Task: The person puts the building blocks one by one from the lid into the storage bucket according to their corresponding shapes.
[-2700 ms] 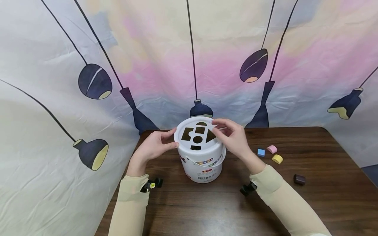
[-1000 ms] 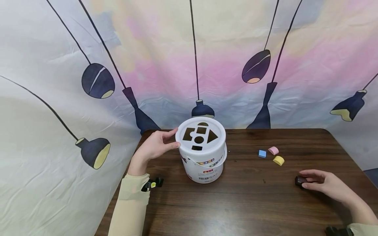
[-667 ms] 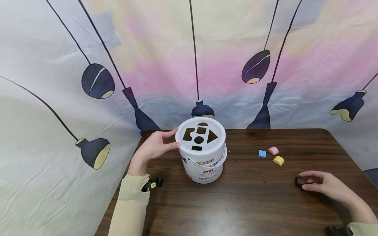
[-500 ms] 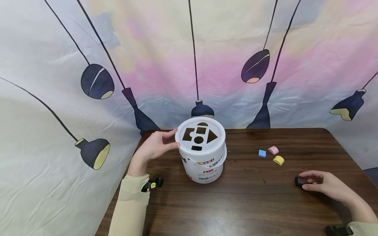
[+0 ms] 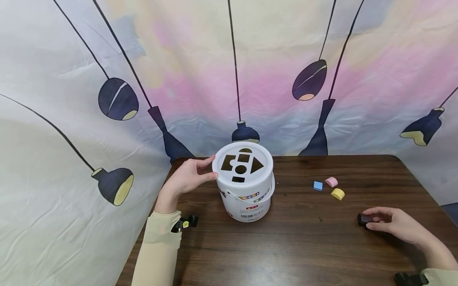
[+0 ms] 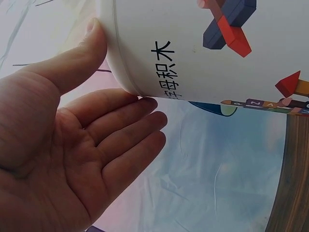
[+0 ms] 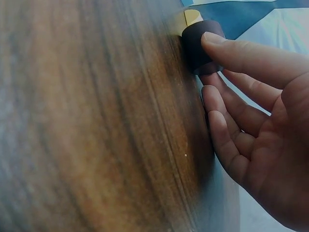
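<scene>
A white bucket (image 5: 247, 200) stands at the back left of the wooden table (image 5: 304, 246); its lid (image 5: 234, 174) has shape cut-outs. My left hand (image 5: 187, 176) rests against the bucket's left side, thumb on the lid's rim and fingers fairly straight. In the left wrist view that hand (image 6: 87, 145) lies open-palmed with thumb and fingertips touching the bucket's wall (image 6: 207, 48). On the right, my right hand (image 5: 372, 221) pinches a small dark brown block (image 5: 362, 219) that still lies on the table. In the right wrist view the thumb presses on the block (image 7: 195, 43) and the other fingers (image 7: 227, 121) lie beside it.
A blue block (image 5: 317, 186), a pink block (image 5: 331, 182) and a yellow block (image 5: 337, 194) lie together right of the bucket. A printed cloth backdrop (image 5: 107, 99) hangs close behind and to the left of the table. The table's right edge is near my right hand.
My right hand left the bucket lid and went to the dark brown block at the right, where it now pinches it. In the last second almost nothing moved. The left hand stayed put.
</scene>
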The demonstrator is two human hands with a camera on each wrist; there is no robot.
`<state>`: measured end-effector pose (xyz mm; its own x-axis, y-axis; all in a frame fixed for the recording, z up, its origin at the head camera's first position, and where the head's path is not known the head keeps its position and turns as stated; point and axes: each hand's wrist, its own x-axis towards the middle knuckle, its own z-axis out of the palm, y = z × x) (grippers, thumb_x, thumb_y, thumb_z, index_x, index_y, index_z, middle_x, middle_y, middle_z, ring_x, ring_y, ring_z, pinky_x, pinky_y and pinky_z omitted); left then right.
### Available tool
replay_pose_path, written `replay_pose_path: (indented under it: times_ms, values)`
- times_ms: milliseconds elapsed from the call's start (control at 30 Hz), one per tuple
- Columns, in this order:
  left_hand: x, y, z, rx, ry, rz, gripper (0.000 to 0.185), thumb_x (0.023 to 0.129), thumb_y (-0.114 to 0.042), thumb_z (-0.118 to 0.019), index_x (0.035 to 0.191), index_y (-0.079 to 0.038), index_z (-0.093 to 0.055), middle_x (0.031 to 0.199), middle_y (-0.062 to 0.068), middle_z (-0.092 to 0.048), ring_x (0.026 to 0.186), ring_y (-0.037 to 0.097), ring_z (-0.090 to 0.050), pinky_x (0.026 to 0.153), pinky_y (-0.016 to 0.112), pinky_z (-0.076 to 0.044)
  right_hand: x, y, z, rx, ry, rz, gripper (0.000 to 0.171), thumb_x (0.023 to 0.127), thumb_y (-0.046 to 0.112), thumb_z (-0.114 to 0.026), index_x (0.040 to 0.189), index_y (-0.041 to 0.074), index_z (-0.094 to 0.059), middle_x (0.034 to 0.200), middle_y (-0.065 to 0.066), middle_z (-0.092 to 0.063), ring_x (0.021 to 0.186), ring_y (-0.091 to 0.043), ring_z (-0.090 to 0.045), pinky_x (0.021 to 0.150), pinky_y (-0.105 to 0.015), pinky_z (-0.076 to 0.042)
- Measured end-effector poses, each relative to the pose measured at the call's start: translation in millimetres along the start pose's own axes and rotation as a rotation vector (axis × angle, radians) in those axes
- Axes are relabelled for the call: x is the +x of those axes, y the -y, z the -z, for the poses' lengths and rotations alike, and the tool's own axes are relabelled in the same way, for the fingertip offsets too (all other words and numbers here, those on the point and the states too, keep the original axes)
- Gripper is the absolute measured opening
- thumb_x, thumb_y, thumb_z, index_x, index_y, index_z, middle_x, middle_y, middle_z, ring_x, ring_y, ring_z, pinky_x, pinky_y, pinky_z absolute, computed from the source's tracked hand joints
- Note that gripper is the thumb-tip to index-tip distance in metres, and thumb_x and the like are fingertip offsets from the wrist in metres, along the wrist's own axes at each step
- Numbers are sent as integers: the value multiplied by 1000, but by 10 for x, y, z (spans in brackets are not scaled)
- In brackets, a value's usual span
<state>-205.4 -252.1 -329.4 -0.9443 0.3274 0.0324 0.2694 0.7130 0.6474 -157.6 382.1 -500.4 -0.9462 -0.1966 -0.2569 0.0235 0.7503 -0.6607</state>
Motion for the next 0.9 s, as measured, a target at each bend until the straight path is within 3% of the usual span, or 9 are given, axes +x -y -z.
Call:
replay_pose_path:
  times_ms: [167, 300, 400, 467, 567, 700, 800, 900]
  values:
    - [-7, -7, 0, -11, -2, 3, 73, 98, -39, -81, 160, -17, -50, 119, 14, -75, 59, 17, -32, 80, 40, -44, 13, 15, -3, -15, -10, -14, 59, 98, 39, -80, 135, -6, -68, 121, -15, -73, 101, -21, -68, 75, -31, -55]
    - [-3, 1, -4, -8, 0, 10, 73, 98, -40, -81, 160, -18, -50, 107, 12, -74, 58, 17, -31, 80, 40, -44, 2, 16, -2, -7, -19, -17, 61, 98, 41, -80, 135, -6, -69, 125, -20, -72, 103, -25, -69, 75, -31, -56]
    - [1, -1, -6, -7, -1, 11, 72, 97, -41, -81, 159, -18, -51, 123, 13, -75, 60, 17, -32, 82, 40, -44, 0, 13, 8, 5, -24, -6, 60, 100, 41, -78, 136, -6, -68, 130, -25, -69, 106, -29, -70, 75, -30, -56]
    - [3, 0, -6, -3, -1, 9, 72, 98, -40, -81, 159, -18, -51, 142, 12, -68, 61, 18, -34, 83, 41, -44, 3, 13, 9, 14, -31, -7, 60, 101, 42, -76, 137, -6, -67, 133, -27, -68, 107, -29, -70, 75, -30, -57]
    - [5, -2, -7, 7, -3, 7, 72, 98, -40, -81, 159, -18, -51, 157, 7, -55, 69, 19, -44, 85, 41, -44, 13, 27, 1, 35, -43, -8, 61, 102, 43, -75, 139, -5, -66, 135, -27, -67, 106, -20, -70, 75, -30, -57]
    - [6, -1, -8, 15, -6, 4, 72, 98, -40, -81, 159, -18, -51, 158, 6, -54, 78, 20, -51, 86, 41, -44, 24, 71, -25, 93, -55, 14, 60, 103, 39, -75, 142, -4, -65, 136, -26, -67, 100, -3, -68, 76, -27, -57]
    - [2, 0, -5, 14, -3, 7, 72, 98, -41, -81, 159, -18, -51, 142, 12, -68, 67, 19, -44, 82, 40, -44, 43, 137, -49, 132, -69, 39, 57, 102, 36, -76, 142, -4, -65, 135, -26, -67, 98, 4, -66, 77, -25, -56]
    - [3, -2, -3, 14, -3, 8, 73, 98, -41, -81, 159, -18, -51, 134, 14, -72, 61, 17, -36, 80, 40, -44, 83, 232, -69, 152, -88, 72, 57, 102, 34, -77, 141, -4, -65, 134, -26, -68, 98, 4, -67, 77, -25, -57]
